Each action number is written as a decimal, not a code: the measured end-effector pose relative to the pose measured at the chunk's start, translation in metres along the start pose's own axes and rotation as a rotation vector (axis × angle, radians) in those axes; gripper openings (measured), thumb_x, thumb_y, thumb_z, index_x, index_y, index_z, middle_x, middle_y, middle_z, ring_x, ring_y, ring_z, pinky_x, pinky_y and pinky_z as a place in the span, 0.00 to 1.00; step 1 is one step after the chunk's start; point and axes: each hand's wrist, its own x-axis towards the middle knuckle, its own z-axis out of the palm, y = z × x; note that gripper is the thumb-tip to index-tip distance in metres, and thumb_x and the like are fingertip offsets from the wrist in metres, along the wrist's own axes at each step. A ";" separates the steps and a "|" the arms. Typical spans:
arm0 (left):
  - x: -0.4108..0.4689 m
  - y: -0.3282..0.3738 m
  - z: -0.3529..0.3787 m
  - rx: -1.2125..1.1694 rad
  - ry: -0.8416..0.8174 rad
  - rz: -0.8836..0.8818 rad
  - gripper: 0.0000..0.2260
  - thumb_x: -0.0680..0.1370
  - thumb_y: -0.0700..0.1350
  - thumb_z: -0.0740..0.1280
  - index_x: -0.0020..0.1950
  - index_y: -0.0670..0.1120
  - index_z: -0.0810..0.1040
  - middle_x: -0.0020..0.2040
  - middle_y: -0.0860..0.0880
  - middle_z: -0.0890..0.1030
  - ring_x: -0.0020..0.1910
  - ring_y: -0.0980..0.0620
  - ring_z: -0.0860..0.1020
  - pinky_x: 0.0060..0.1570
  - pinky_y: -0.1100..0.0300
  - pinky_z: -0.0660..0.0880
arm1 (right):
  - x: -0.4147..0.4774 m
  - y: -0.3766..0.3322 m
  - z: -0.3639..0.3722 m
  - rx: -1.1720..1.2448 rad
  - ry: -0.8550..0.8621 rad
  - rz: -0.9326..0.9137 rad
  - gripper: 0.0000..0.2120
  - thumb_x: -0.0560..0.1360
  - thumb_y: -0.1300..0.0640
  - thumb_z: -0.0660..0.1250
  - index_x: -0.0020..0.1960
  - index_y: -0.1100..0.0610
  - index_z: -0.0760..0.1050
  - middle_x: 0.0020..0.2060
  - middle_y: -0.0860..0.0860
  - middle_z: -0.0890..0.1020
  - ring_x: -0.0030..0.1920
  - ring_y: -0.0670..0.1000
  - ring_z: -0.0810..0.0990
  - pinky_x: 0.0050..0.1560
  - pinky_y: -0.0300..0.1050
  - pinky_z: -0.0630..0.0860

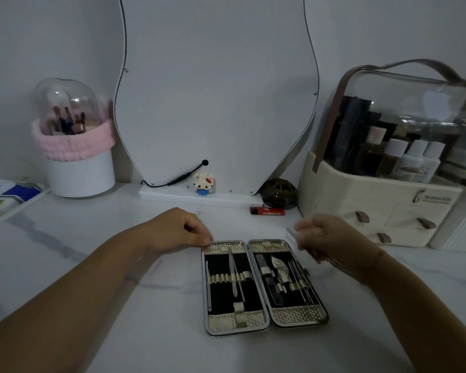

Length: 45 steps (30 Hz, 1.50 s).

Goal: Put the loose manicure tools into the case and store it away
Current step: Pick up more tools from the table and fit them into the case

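An open manicure case (237, 323) with a black lining and silver trim lies flat on the white marble tabletop, both halves showing. Several metal tools sit under its elastic bands: tweezers (234, 273) on the left half, a file and clippers (280, 270) on the right. My left hand (182, 230) rests with curled fingers on the case's far left corner. My right hand (323, 238), blurred by motion, hovers above the far right corner and pinches a thin metal tool (291, 234).
A cream cosmetics organiser (374, 208) with small drawers and a clear lid stands at the right. A red lighter (267, 210), a dark round holder (279, 193), a toy figure (203, 184) and a mirror base sit behind the case. A brush holder (78, 146) stands back left.
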 end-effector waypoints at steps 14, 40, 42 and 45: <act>0.003 0.012 0.008 -0.034 -0.046 0.018 0.03 0.71 0.44 0.74 0.43 0.51 0.86 0.43 0.50 0.86 0.41 0.61 0.80 0.45 0.71 0.73 | 0.035 -0.041 0.084 0.076 -0.049 -0.012 0.09 0.70 0.62 0.69 0.50 0.58 0.77 0.20 0.47 0.78 0.18 0.41 0.69 0.22 0.31 0.68; 0.001 0.003 0.000 -0.012 -0.040 -0.024 0.05 0.72 0.45 0.74 0.46 0.47 0.86 0.35 0.56 0.83 0.35 0.65 0.77 0.38 0.75 0.70 | 0.043 -0.041 0.098 -0.226 -0.160 -0.171 0.16 0.73 0.51 0.66 0.27 0.51 0.77 0.21 0.45 0.73 0.22 0.40 0.68 0.26 0.27 0.66; 0.001 0.003 0.000 -0.007 -0.040 -0.025 0.04 0.72 0.45 0.74 0.45 0.49 0.86 0.36 0.56 0.83 0.36 0.64 0.78 0.39 0.74 0.70 | 0.042 -0.042 0.098 -0.210 -0.170 -0.157 0.15 0.74 0.51 0.65 0.30 0.54 0.79 0.20 0.45 0.74 0.21 0.40 0.68 0.25 0.26 0.65; 0.001 0.005 0.000 -0.010 -0.040 -0.022 0.02 0.72 0.45 0.73 0.43 0.51 0.85 0.35 0.56 0.83 0.36 0.65 0.78 0.38 0.74 0.70 | 0.040 -0.041 0.097 -0.155 -0.171 -0.126 0.16 0.74 0.52 0.65 0.28 0.50 0.76 0.15 0.43 0.72 0.19 0.40 0.68 0.24 0.25 0.64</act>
